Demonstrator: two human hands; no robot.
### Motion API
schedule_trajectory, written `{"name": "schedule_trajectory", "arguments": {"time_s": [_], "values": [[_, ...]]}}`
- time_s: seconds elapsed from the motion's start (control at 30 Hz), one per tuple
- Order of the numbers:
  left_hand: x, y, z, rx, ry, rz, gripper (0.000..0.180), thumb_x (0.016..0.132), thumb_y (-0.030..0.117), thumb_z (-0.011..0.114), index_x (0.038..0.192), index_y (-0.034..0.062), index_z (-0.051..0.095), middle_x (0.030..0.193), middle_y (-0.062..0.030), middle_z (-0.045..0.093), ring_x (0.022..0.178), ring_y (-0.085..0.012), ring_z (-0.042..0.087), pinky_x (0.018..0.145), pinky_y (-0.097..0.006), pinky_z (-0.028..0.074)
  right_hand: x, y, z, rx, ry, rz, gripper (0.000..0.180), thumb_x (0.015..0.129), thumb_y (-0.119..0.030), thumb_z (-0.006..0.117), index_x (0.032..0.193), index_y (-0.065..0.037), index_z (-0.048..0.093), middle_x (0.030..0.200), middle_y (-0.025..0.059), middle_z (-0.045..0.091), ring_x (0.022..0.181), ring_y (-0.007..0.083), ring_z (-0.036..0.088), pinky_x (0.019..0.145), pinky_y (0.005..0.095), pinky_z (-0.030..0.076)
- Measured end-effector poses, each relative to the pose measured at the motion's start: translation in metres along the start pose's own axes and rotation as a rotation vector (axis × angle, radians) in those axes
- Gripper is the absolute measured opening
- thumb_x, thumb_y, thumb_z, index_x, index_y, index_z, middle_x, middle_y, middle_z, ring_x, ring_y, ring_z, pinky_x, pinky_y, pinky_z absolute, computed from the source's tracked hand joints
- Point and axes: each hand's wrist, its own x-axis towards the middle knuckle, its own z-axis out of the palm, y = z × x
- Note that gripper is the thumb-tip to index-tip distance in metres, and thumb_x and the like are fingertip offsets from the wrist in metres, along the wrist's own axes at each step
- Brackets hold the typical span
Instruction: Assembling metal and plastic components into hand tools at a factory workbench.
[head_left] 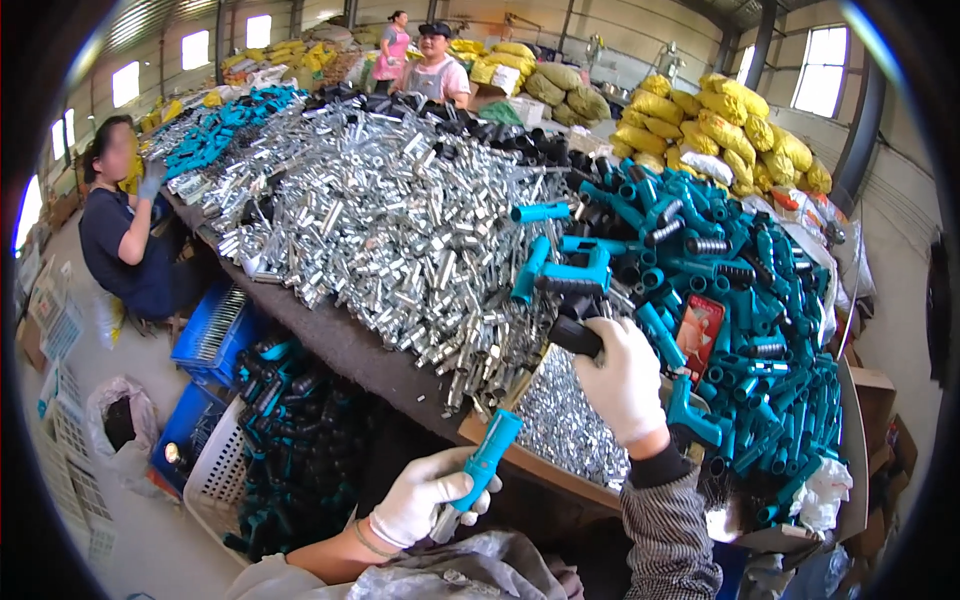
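My left hand (428,497), in a white glove, is closed around a teal tubular plastic housing (492,450). A silvery metal piece (446,523) shows at the housing's lower end. My right hand (622,378), also gloved in white, reaches over the table's near edge with its fingers on a black plastic part (575,337). Just beyond that part lies a teal pistol-shaped housing (580,272); whether the two are joined I cannot tell. Beneath my right hand is a cardboard tray (480,432) of small shiny metal pieces (575,415).
A large heap of silvery metal parts (390,220) covers the table. Teal housings (740,260) pile up on the right, with a red card (698,332) among them. Below left stands a white basket (217,470) beside black-and-teal parts (300,440). A person (125,220) sits at left.
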Motion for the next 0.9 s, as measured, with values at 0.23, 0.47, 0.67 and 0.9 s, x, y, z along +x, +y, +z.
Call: {"name": "schedule_trajectory", "arguments": {"time_s": [0.23,0.47,0.67,0.9], "values": [[0.007,0.001,0.02,0.232,-0.002,-0.066,0.061,0.091,0.024,0.068,0.137,-0.01,0.045,0.106,-0.0168,0.064,0.083,-0.0179,0.063,0.067,-0.03,0.055,-0.123,-0.024,-0.046,1.266,-0.232,0.871,0.045,0.101,-0.027,0.042,0.136,0.001,0.05,0.092,0.0117,0.068,0.065,0.0113,0.061,0.056,0.0223,0.046],[0.015,-0.009,0.032,0.309,-0.065,-0.14,0.059,0.091,0.02,0.069,0.137,-0.0091,0.046,0.107,-0.0172,0.064,0.085,-0.0182,0.064,0.07,-0.03,0.055,-0.165,-0.021,-0.041,1.419,-0.081,1.117,0.04,0.106,-0.04,0.036,0.123,-0.01,0.056,0.071,0.0073,0.06,0.05,0.0126,0.052,0.041,0.0222,0.031],[0.004,-0.011,0.03,0.41,-0.057,-0.151,0.058,0.093,0.019,0.068,0.139,-0.0085,0.045,0.109,-0.0168,0.066,0.086,-0.0159,0.064,0.071,-0.027,0.056,-0.161,-0.035,-0.05,1.241,-0.112,1.129,0.03,0.106,-0.03,0.039,0.109,-0.007,0.059,0.066,0.0008,0.051,0.048,0.007,0.039,0.044,0.0211,0.026],[0.013,-0.033,0.02,0.355,-0.288,-0.32,0.051,0.096,0.015,0.066,0.14,-0.0044,0.048,0.106,-0.0066,0.063,0.089,-0.0114,0.061,0.072,-0.024,0.053,-0.163,-0.031,-0.071,0.836,0.04,0.959,0.028,0.093,-0.008,0.056,0.118,0.0,0.063,0.1,0.0087,0.066,0.083,0.0153,0.062,0.075,0.0273,0.05]]}}
